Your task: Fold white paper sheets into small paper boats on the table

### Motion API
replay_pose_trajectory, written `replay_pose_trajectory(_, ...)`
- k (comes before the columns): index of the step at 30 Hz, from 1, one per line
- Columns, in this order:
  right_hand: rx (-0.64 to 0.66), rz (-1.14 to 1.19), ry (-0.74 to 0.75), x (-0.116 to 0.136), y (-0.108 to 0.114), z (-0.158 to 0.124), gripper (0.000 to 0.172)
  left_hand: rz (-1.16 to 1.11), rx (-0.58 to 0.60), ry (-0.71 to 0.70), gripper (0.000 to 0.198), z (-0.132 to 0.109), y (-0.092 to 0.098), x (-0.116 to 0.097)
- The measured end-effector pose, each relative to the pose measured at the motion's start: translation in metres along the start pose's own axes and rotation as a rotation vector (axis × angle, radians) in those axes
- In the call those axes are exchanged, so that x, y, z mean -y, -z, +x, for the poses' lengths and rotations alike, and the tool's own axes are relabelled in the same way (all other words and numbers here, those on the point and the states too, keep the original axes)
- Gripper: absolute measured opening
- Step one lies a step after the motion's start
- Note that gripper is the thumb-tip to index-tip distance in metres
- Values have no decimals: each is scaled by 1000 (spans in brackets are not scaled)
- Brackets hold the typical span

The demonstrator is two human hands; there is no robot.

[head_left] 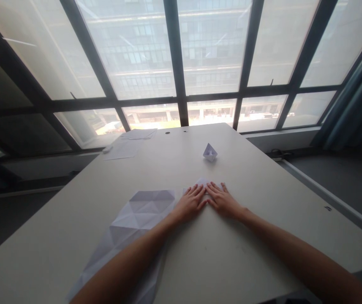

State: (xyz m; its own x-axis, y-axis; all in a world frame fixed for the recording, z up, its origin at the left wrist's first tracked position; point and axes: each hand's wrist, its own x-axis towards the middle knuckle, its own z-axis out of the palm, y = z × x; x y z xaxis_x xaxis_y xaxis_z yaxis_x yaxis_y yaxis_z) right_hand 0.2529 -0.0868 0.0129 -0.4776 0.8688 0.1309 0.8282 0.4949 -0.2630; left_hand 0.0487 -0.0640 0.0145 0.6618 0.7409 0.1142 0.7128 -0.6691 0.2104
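Note:
My left hand (191,203) and my right hand (222,200) lie flat, side by side, with fingers stretched out over a folded sheet of white paper (203,181). Most of that paper is hidden beneath the fingers; its top shows just beyond them. Under and beside my left forearm spreads a large sheet of creased paper (136,219) with a pattern of triangular folds. Farther out, past my right hand, stands a small folded paper boat (210,153).
White sheets of paper (122,150) lie at the table's far left, with more sheets (140,134) behind them. A small dark object (327,208) is near the right edge of the white table (231,261). Large windows (212,50) rise behind it, and a curtain (355,93) hangs at right.

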Motion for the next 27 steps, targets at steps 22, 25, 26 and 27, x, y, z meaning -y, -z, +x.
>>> replay_pose_trajectory(22,13,-10,-68,-5,-5,2,66,13,-11,-3,60,0,-1,2)
replay_pose_trajectory(25,5,-8,-68,-5,-6,2,66,16,-21,-12,60,-1,-1,2)
replay_pose_trajectory(26,2,-7,-67,-5,-6,2,66,15,-21,-14,60,-1,-1,3)
replay_pose_trajectory(27,1,-5,-67,-5,-6,2,66,14,-20,-15,60,-1,-1,3)
